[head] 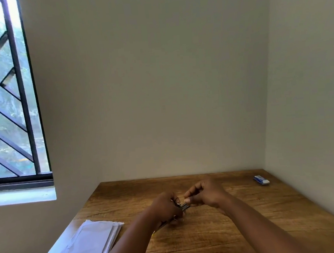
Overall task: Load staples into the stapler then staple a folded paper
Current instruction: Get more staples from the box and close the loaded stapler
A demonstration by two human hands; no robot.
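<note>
Head view | step: loading | our left hand (pixel 166 205) grips the stapler (pixel 183 206) at table (pixel 239 220) centre | right hand (pixel 204 194) fingertips pinched at its front, contents unclear | folded paper (pixel 91 246) at 8 o'clock | next: we seat staples squarely.

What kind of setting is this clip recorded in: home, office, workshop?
Probably a plain room in a home or small office, at a desk in a corner. A wooden table stands against bare painted walls, with a barred window on the left showing greenery outside, and a stack of folded paper.
</note>
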